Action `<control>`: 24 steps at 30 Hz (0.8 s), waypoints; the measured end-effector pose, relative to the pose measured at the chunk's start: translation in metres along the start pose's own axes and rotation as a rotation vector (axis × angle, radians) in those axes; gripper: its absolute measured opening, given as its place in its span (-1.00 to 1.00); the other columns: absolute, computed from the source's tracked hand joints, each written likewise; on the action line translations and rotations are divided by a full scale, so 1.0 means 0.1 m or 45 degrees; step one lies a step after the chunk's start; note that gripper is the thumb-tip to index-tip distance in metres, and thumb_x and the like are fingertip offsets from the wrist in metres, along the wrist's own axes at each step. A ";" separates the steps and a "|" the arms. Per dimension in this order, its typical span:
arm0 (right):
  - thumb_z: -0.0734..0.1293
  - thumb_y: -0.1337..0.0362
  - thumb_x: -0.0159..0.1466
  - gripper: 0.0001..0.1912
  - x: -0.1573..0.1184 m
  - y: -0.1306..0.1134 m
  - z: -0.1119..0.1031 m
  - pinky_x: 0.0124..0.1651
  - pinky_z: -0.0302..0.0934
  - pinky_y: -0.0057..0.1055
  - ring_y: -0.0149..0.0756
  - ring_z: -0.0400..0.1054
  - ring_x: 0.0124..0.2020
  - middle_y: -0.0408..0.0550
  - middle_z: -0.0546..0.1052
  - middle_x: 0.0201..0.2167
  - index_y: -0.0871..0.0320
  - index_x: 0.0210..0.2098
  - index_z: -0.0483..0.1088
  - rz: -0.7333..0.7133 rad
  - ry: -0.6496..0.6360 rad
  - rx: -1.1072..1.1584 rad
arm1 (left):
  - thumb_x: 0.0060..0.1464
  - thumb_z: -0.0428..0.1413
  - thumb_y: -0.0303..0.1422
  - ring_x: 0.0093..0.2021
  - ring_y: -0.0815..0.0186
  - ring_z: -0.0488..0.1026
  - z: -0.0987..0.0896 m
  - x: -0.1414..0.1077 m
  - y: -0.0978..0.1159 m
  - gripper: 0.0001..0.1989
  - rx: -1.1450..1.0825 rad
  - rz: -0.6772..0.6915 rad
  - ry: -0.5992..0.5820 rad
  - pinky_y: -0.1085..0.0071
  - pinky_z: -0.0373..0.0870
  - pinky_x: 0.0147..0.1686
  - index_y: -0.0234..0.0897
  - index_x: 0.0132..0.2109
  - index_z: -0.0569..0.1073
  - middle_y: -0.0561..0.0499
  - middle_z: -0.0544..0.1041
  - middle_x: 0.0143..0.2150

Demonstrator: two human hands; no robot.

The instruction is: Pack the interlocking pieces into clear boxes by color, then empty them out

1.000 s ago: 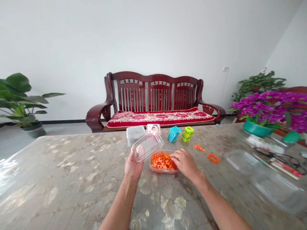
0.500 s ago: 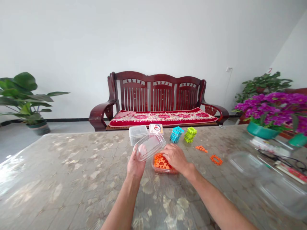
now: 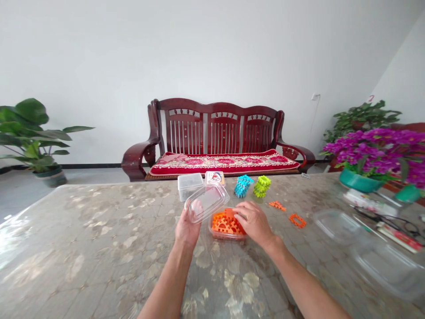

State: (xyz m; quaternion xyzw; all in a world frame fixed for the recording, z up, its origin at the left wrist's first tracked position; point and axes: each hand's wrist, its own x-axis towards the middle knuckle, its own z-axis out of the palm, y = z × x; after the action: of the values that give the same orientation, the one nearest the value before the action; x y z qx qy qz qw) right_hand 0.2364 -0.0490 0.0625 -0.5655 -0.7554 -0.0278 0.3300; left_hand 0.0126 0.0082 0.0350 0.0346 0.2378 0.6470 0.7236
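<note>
Presently, left hand [image 3: 188,228], half-curled, holds clear lid [image 3: 208,204]; right hand [image 3: 255,221], nearly closed, pinches orange piece [image 3: 229,213] over tub [image 3: 229,236] lying between hands.

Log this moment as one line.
left hand: holding clear lid | right hand: pinching orange piece | clear tub: orange pieces inside

Floral tabletop [image 3: 99,248] bears clear tub [image 3: 229,236], blue stack [image 3: 242,186], green stack [image 3: 261,186], orange ring [image 3: 292,220].
</note>
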 end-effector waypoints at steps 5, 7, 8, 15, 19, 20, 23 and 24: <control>0.27 0.37 0.30 -0.77 0.07 0.01 0.14 -0.09 0.26 -0.40 -0.33 0.43 -0.21 -0.11 0.57 -0.28 0.03 -0.26 0.58 0.050 -0.147 0.123 | 0.24 -0.08 -0.49 -0.25 0.26 0.60 -0.02 0.02 -0.01 -0.68 -0.002 -0.003 -0.010 0.36 0.53 -0.20 -0.27 0.06 0.44 -0.15 0.61 -0.19; 0.26 0.35 0.32 -0.77 0.07 0.00 0.17 -0.07 0.25 -0.39 -0.32 0.43 -0.19 -0.10 0.58 -0.26 0.03 -0.23 0.57 0.045 -0.168 0.104 | 0.24 -0.07 -0.49 -0.25 0.26 0.60 -0.03 0.02 -0.01 -0.69 -0.008 -0.001 -0.016 0.36 0.53 -0.20 -0.27 0.05 0.45 -0.15 0.61 -0.19; 0.25 0.33 0.32 -0.77 0.08 0.00 0.17 -0.05 0.24 -0.38 -0.31 0.42 -0.18 -0.09 0.58 -0.26 0.03 -0.23 0.57 0.036 -0.173 0.076 | 0.24 -0.07 -0.49 -0.25 0.26 0.60 -0.03 0.02 -0.01 -0.70 -0.010 0.000 -0.018 0.36 0.53 -0.20 -0.28 0.02 0.46 -0.15 0.61 -0.20; 0.25 0.32 0.34 -0.77 0.05 -0.07 0.13 -0.10 0.21 -0.34 -0.25 0.39 -0.20 -0.08 0.57 -0.30 0.04 -0.26 0.57 0.052 -0.162 -0.138 | 0.24 -0.08 -0.51 -0.26 0.26 0.60 0.01 0.01 -0.03 -0.76 -0.033 -0.009 -0.001 0.37 0.54 -0.24 -0.29 -0.12 0.48 -0.13 0.61 -0.22; 0.30 0.27 0.31 -0.83 0.03 -0.11 0.13 -0.04 0.20 -0.35 -0.28 0.37 -0.16 -0.09 0.56 -0.25 0.02 -0.21 0.56 0.032 -0.104 -0.019 | 0.23 -0.06 -0.51 -0.24 0.27 0.60 0.00 0.02 -0.04 -0.74 -0.031 -0.023 -0.021 0.37 0.54 -0.20 -0.27 -0.03 0.46 -0.11 0.61 -0.22; 0.31 0.27 0.31 -0.83 0.03 -0.11 0.13 -0.03 0.21 -0.35 -0.28 0.37 -0.15 -0.10 0.56 -0.25 0.02 -0.20 0.56 0.031 -0.118 0.003 | 0.22 -0.05 -0.51 -0.24 0.27 0.60 0.00 0.02 -0.04 -0.73 -0.031 -0.028 -0.026 0.36 0.53 -0.19 -0.26 0.00 0.45 -0.11 0.61 -0.21; 0.32 0.29 0.29 -0.82 0.03 -0.13 0.16 -0.05 0.23 -0.35 -0.27 0.37 -0.15 -0.09 0.56 -0.26 0.01 -0.17 0.56 0.034 -0.179 0.012 | 0.21 -0.03 -0.51 -0.23 0.26 0.59 -0.01 0.03 -0.04 -0.73 -0.025 -0.028 -0.040 0.35 0.52 -0.16 -0.26 0.00 0.45 -0.11 0.61 -0.20; 0.32 0.30 0.29 -0.81 0.03 -0.14 0.17 -0.06 0.24 -0.35 -0.26 0.37 -0.15 -0.08 0.57 -0.26 0.01 -0.16 0.56 0.035 -0.191 0.009 | 0.20 -0.03 -0.51 -0.22 0.26 0.59 -0.02 0.03 -0.04 -0.74 -0.021 -0.024 -0.045 0.35 0.52 -0.16 -0.27 -0.02 0.45 -0.11 0.61 -0.20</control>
State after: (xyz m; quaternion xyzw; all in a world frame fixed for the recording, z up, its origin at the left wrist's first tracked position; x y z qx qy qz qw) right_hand 0.2165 -0.0445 0.0556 -0.5751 -0.7702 0.0220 0.2749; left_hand 0.0158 0.0101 0.0312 0.0379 0.2199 0.6413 0.7341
